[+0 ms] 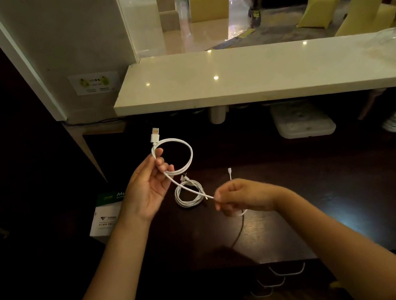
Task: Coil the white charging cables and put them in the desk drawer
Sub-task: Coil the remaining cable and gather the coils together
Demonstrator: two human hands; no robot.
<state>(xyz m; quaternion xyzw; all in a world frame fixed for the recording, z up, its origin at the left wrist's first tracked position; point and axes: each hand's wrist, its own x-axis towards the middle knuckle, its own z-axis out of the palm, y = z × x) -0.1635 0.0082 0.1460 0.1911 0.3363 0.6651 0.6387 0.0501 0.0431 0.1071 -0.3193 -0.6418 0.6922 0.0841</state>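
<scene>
While half-looped, cable (186, 151) between both hands.

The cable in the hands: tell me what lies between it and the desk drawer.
Nothing solid shows in the gap. The cable is held up over the dark desk by the left hand and right hand. A coiled cable lies on the desk below it. The drawer at the near edge looks open, its inside too dark to judge.

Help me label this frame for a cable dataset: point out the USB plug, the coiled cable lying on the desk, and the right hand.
USB plug (155, 132), head view, on its metal tip.
Coiled cable on the desk (179, 200), head view, on the coil's left arc.
Right hand (241, 196), head view, on the back of the hand.
</scene>
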